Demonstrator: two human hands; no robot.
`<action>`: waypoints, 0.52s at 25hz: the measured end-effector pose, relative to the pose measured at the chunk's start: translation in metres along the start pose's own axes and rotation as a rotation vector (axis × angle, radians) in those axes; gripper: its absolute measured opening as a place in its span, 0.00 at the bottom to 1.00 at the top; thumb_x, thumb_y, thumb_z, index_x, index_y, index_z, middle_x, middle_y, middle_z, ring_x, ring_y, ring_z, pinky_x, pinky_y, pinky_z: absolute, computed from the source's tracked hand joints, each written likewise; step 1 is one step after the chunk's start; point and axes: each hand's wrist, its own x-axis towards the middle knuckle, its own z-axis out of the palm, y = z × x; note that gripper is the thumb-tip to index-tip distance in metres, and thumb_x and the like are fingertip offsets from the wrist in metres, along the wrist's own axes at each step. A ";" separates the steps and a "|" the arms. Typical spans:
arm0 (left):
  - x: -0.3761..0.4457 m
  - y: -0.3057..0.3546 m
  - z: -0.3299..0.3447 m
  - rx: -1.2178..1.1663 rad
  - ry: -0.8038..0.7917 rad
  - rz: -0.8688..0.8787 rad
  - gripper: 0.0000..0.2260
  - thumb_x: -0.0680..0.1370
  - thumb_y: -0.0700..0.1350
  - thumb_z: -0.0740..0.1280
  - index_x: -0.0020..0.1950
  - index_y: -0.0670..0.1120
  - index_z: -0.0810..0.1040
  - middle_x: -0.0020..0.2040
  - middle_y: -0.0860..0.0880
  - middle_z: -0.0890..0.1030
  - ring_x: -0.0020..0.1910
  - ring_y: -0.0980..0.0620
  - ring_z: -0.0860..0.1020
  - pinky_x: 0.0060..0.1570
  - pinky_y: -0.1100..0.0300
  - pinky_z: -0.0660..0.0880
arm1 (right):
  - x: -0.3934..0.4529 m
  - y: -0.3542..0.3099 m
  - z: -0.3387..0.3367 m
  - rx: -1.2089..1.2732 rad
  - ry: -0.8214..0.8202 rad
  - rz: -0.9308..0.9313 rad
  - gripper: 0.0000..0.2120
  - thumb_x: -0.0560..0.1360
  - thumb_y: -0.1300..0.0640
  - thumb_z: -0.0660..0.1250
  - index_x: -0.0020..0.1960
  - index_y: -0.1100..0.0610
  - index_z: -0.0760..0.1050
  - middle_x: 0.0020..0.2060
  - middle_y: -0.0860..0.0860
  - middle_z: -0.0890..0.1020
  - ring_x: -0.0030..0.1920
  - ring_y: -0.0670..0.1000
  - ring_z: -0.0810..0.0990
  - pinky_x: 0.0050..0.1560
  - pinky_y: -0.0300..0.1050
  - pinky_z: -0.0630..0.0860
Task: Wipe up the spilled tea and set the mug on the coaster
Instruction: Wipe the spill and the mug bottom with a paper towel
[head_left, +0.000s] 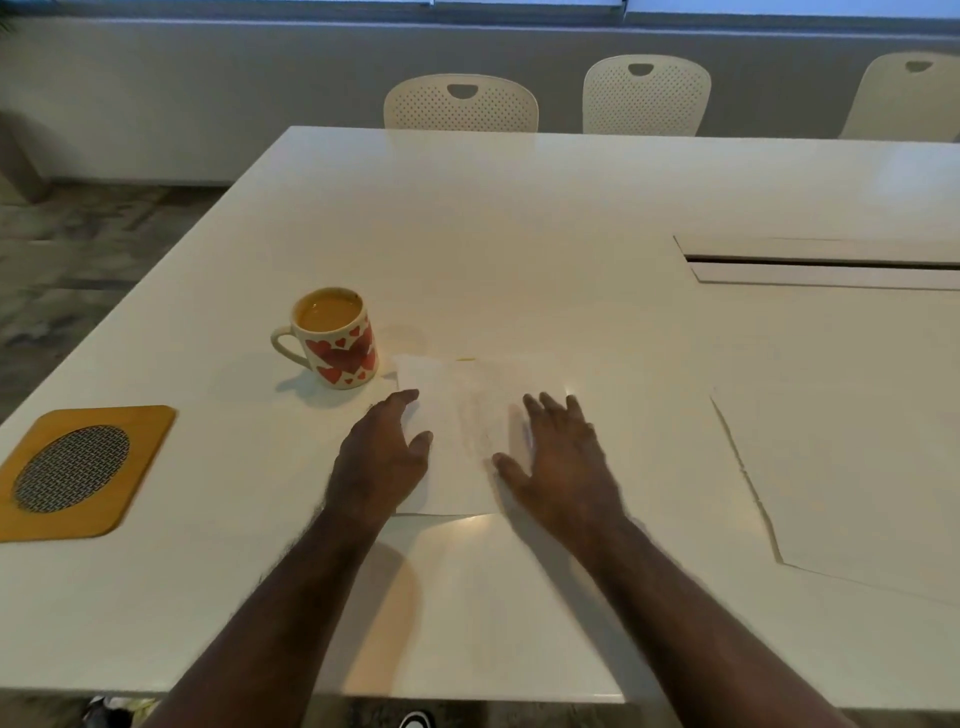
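Head view: your left hand (382, 457) and right hand (563, 457) lie flat on a white paper sheet (457, 441) on the surface (571, 208); fingers (550, 405) spread and gripping nothing, apparently pinning the sheet so it soaks rather than slides; a small tea drop (465, 358) shows just beyond the sheet's far edge, ahead of your fingertips; the mug (332, 338), full and upright, stands just beyond your left fingertips, near the sheet's corner; the coaster (78, 470) lies well left of your left hand, bare, so the mug's transfer is not yet done.
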 end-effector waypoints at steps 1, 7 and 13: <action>0.001 -0.002 0.001 0.065 0.016 0.013 0.24 0.76 0.51 0.69 0.72 0.52 0.69 0.71 0.49 0.74 0.68 0.45 0.74 0.64 0.47 0.72 | -0.002 -0.007 0.009 -0.021 -0.071 0.004 0.39 0.76 0.36 0.56 0.79 0.54 0.47 0.79 0.53 0.50 0.78 0.57 0.42 0.76 0.56 0.45; 0.015 -0.012 0.014 0.433 0.052 0.133 0.25 0.77 0.58 0.65 0.73 0.52 0.69 0.74 0.49 0.69 0.71 0.44 0.69 0.66 0.42 0.68 | 0.015 -0.021 0.039 -0.125 -0.137 0.116 0.46 0.72 0.26 0.44 0.78 0.54 0.36 0.78 0.58 0.37 0.77 0.62 0.35 0.72 0.63 0.37; 0.026 -0.024 0.025 0.546 -0.025 0.223 0.24 0.82 0.53 0.54 0.78 0.49 0.59 0.81 0.46 0.43 0.79 0.39 0.44 0.72 0.36 0.49 | 0.043 -0.030 0.050 -0.175 -0.164 0.125 0.47 0.71 0.24 0.40 0.78 0.52 0.34 0.76 0.57 0.33 0.76 0.60 0.31 0.71 0.63 0.32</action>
